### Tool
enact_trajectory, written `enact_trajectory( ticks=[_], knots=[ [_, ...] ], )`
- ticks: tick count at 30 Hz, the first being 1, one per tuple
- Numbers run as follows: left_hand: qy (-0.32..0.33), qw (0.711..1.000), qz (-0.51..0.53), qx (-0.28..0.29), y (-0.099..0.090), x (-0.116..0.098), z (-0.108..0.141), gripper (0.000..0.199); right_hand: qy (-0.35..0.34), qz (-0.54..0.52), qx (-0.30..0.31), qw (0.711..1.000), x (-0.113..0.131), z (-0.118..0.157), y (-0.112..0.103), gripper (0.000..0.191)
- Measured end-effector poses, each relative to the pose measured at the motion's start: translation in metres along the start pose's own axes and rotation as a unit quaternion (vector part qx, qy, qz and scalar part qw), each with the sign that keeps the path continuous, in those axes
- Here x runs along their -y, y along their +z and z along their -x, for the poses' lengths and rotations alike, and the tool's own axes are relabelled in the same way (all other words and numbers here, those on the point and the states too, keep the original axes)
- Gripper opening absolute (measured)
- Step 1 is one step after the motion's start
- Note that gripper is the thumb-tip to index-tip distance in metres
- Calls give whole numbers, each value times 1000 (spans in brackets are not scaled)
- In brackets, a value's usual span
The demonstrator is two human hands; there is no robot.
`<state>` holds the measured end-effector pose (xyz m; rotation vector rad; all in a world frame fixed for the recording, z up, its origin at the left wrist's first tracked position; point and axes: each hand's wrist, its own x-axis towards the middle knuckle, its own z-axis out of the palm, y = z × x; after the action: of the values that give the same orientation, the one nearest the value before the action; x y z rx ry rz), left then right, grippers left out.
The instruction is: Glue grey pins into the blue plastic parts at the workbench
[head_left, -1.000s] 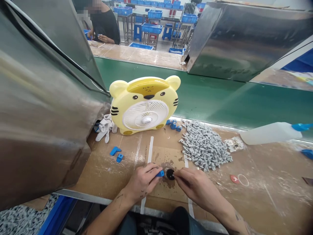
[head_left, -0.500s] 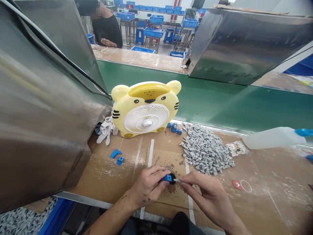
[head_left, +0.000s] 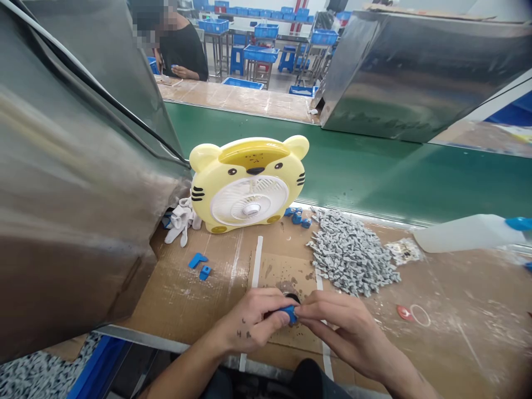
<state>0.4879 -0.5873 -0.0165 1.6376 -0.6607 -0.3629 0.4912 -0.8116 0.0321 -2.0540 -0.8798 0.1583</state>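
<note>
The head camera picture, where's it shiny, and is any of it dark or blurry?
Head view: pale glare streaks the metal box and green belt; same head view: the right-hand corners darken; head view again: far-off blue bins look softer than the gray parts pile.

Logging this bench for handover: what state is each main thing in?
Left hand: closed on a blue piece
Right hand: pinched at that piece's end
Grey pieces: heaped loosely
Fan: upright; whether running, cannot tell
White gloves: bunched up
Bottle: blue top fitted

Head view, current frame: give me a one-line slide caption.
Left hand and right hand meet at a blue part, a yellow fan and grey pile beyond.
</note>
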Motion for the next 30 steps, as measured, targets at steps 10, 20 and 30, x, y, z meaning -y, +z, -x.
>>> enact_trajectory(
  ticks=[10,20,30],
  knots=[
    [-128,976,161,67,-18,-14,-13,22,-9,-67,21,998,-14,-13,-4,10],
    [-201,939,279,-13,-17,-13,-16,26,-36,-43,-9,998,-15,-16,-10,5],
    [-176,980,48,-75,-30,-8,-20,45,54,-36,-47,997,-42,-29,-13,22]
  ],
)
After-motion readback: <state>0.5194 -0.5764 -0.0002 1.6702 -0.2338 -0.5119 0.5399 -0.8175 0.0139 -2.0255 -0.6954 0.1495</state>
